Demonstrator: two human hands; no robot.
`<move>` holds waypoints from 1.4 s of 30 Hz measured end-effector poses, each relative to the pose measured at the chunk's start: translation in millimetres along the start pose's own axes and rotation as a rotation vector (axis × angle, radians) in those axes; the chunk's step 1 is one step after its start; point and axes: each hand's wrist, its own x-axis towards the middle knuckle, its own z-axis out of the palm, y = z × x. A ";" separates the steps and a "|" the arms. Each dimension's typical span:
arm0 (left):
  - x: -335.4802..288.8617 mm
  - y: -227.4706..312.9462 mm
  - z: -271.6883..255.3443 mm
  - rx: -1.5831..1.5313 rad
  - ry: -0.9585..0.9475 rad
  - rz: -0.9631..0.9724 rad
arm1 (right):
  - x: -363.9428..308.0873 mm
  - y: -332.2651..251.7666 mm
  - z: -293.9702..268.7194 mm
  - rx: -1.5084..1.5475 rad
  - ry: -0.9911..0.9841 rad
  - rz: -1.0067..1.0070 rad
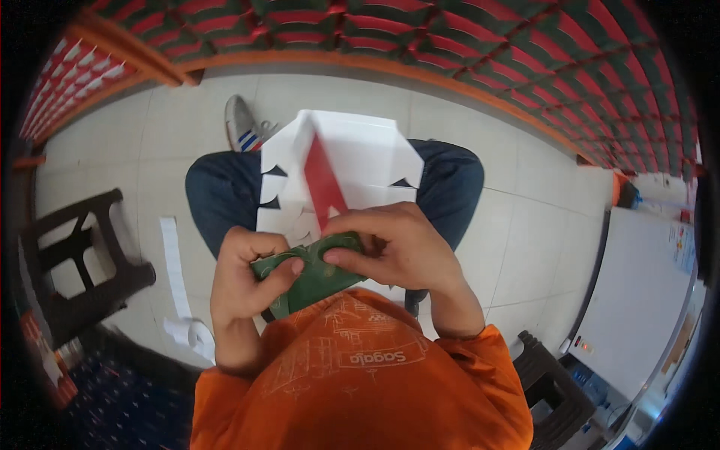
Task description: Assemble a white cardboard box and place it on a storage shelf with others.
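Both hands are in front of my chest, over my lap, working on a green patterned folded piece (322, 281) that looks like paper or card. My left hand (251, 281) pinches its left part, thumb on top. My right hand (397, 244) grips its right upper edge, with the thumb pressed on the face. A blurred red strip (322, 176) sticks up away from me by the right fingers; how it joins the green piece is hidden. Under the hands, a white die-cut cardboard sheet (367, 146) with notches lies across my thighs.
A dark plastic stool (131, 277) stands on the tiled floor at left, near a curled white paper strip (176, 270). Ahead runs a red and green lattice panel (375, 34) in an orange frame. A white cabinet (634, 292) and another dark stool (555, 394) are at right.
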 end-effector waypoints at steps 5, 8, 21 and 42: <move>-7.7 -23.8 -8.2 -0.288 -0.071 -0.066 | -8.2 4.9 25.3 -0.029 0.176 0.239; -5.3 -36.2 -7.3 -0.352 -0.149 -0.026 | -12.9 3.3 21.7 0.020 -0.029 0.071; 6.8 -0.4 0.4 -0.203 -0.339 0.242 | -17.3 -13.0 -7.7 -0.276 -0.094 -0.100; 3.1 -14.7 19.5 0.205 -0.589 0.201 | -22.2 -25.7 5.7 -0.384 0.253 -0.167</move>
